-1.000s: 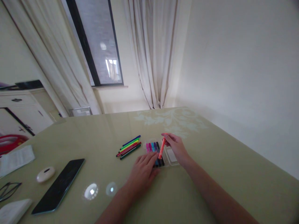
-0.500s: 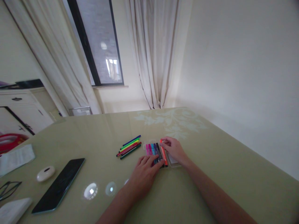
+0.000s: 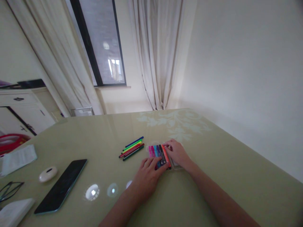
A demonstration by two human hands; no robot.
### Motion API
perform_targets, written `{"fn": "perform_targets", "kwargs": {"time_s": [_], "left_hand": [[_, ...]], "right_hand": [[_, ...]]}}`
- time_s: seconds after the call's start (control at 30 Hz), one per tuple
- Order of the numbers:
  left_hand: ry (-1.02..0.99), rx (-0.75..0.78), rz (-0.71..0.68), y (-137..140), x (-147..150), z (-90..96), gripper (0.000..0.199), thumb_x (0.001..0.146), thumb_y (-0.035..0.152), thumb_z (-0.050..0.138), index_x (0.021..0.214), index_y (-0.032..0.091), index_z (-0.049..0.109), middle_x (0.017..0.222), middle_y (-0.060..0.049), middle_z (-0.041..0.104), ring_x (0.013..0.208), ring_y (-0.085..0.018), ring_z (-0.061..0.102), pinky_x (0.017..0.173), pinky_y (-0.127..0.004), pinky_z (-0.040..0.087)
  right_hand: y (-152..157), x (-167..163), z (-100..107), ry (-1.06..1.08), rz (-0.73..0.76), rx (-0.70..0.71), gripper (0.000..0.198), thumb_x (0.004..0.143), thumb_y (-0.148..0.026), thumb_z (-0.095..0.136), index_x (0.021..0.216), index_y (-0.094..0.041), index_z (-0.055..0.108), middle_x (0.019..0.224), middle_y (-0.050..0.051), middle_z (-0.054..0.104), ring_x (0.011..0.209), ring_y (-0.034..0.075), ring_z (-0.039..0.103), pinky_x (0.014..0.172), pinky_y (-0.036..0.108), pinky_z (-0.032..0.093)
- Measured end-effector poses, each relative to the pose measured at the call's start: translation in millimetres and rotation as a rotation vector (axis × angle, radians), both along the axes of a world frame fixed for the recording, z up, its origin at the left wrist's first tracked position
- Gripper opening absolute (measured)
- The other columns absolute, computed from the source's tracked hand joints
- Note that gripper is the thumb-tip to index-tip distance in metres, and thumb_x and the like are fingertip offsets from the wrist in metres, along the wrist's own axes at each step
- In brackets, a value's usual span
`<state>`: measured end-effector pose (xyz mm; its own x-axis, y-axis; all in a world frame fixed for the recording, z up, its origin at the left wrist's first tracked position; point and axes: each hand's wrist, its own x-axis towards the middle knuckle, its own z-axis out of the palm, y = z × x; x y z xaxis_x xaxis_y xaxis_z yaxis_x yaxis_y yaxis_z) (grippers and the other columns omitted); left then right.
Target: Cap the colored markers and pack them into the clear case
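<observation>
A clear plastic case (image 3: 178, 167) lies on the table with a row of felt-tip pens in it, pink, blue, purple and black. At the right end of that row is an orange felt-tip pen (image 3: 166, 154), in line with the others. My right hand (image 3: 177, 153) has its fingertips closed at the pen's upper end. My left hand (image 3: 148, 175) lies over the near ends of the pens, fingers spread and thumb reaching the orange pen's lower part. Left of the case, several loose felt-tip pens (image 3: 132, 149) lie in a slanted bunch: blue, green, yellow, red and dark green.
On the left of the table (image 3: 106, 132) are a black phone (image 3: 62, 186), a small white oval case (image 3: 48, 174), eyeglasses (image 3: 10, 190), a white object (image 3: 16, 212) at the near edge and a pale packet (image 3: 19, 160). A wall (image 3: 248, 78) runs along the right side.
The orange pen has come down flatter into the row beside the black pen. My right fingers have shifted slightly with it, and my left thumb now reaches across its lower end.
</observation>
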<state>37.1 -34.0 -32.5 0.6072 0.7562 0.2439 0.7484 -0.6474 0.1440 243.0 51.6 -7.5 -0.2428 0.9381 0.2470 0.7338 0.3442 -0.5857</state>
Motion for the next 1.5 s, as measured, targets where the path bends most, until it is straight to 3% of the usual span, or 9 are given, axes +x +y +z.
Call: {"fn": "perform_targets", "kwargs": {"time_s": [0.33,0.5,0.6,0.73,0.87,1.1,1.27,1.4,1.5], "left_hand": [[-0.044,-0.016,0.016,-3.0,3.6,1.4,0.057,0.098,0.015,0.052,0.149,0.041,0.049,0.151,-0.005,0.052,0.136,-0.029,0.048,0.113,-0.051,0.036],[-0.265,-0.127,0.061,2.1,-5.6,13.6,0.041,0.105,0.028,0.046,0.145,0.03,0.053,0.144,-0.007,0.059,0.129,-0.024,0.054,0.112,-0.044,0.042],[-0.343,-0.129,0.24,11.2,-21.3,19.0,0.032,0.105,0.026,0.043,0.127,0.023,0.066,0.131,-0.009,0.064,0.121,-0.023,0.058,0.106,-0.039,0.047],[-0.124,-0.004,0.652,22.4,-45.1,21.2,0.031,0.101,0.017,0.043,0.122,0.017,0.066,0.121,-0.012,0.066,0.115,-0.03,0.059,0.1,-0.046,0.047],[0.009,0.006,0.772,25.8,-55.6,21.8,0.021,0.1,0.021,0.049,0.113,0.017,0.065,0.115,-0.011,0.065,0.109,-0.029,0.06,0.094,-0.042,0.047],[0.018,-0.009,0.798,24.9,-53.6,23.9,0.024,0.102,0.029,0.044,0.101,0.016,0.064,0.109,-0.013,0.067,0.105,-0.029,0.061,0.09,-0.041,0.048],[-0.392,-0.131,0.721,28.9,-45.4,23.0,0.034,0.106,0.034,0.03,0.098,0.019,0.06,0.096,-0.009,0.069,0.093,-0.026,0.066,0.084,-0.039,0.05],[-0.656,-0.247,0.555,22.6,-29.0,24.2,0.039,0.106,0.043,0.026,0.091,0.022,0.056,0.083,-0.004,0.067,0.077,-0.022,0.065,0.073,-0.035,0.048],[-0.71,-0.248,0.409,12.9,-16.1,25.7,0.036,0.105,0.043,0.032,0.092,0.022,0.058,0.088,-0.005,0.068,0.081,-0.022,0.064,0.075,-0.034,0.047]], "right_hand": [[-6.1,-0.6,2.4,-0.167,0.035,-0.034,0.028,0.094,-0.014,0.056,0.107,-0.02,0.08,0.098,0.009,0.068,0.086,0.019,0.064,0.08,0.027,0.046],[-8.5,3.4,9.1,-0.167,0.095,-0.042,0.028,0.097,-0.016,0.055,0.111,-0.02,0.079,0.096,0.009,0.069,0.087,0.02,0.065,0.079,0.027,0.046],[-10.0,5.7,14.4,-0.173,0.129,-0.072,0.028,0.099,-0.019,0.053,0.111,-0.018,0.078,0.095,0.009,0.069,0.084,0.02,0.065,0.076,0.027,0.046],[-11.3,5.4,15.2,-0.175,0.127,-0.076,0.03,0.099,-0.019,0.052,0.117,-0.017,0.077,0.098,0.01,0.069,0.085,0.02,0.065,0.078,0.027,0.047],[-11.9,3.5,12.2,-0.184,0.117,-0.067,0.03,0.098,-0.019,0.053,0.116,-0.019,0.077,0.096,0.009,0.067,0.083,0.019,0.064,0.076,0.027,0.046],[-14.1,0.4,11.0,-0.19,0.142,-0.062,0.029,0.101,-0.019,0.05,0.112,-0.021,0.076,0.095,0.008,0.065,0.084,0.019,0.064,0.076,0.027,0.045],[-12.8,-3.0,7.8,-0.133,0.19,-0.058,0.028,0.102,-0.024,0.05,0.109,-0.018,0.077,0.097,0.01,0.068,0.088,0.02,0.065,0.08,0.029,0.046],[-14.0,-9.3,10.6,0.124,0.153,-0.045,0.03,0.1,-0.034,0.055,0.115,-0.017,0.075,0.107,0.011,0.072,0.092,0.021,0.065,0.082,0.031,0.048],[-17.5,-17.3,14.7,0.41,0.213,-0.165,0.032,0.095,-0.045,0.063,0.105,-0.018,0.075,0.093,0.006,0.074,0.078,0.018,0.063,0.071,0.029,0.048]]}}
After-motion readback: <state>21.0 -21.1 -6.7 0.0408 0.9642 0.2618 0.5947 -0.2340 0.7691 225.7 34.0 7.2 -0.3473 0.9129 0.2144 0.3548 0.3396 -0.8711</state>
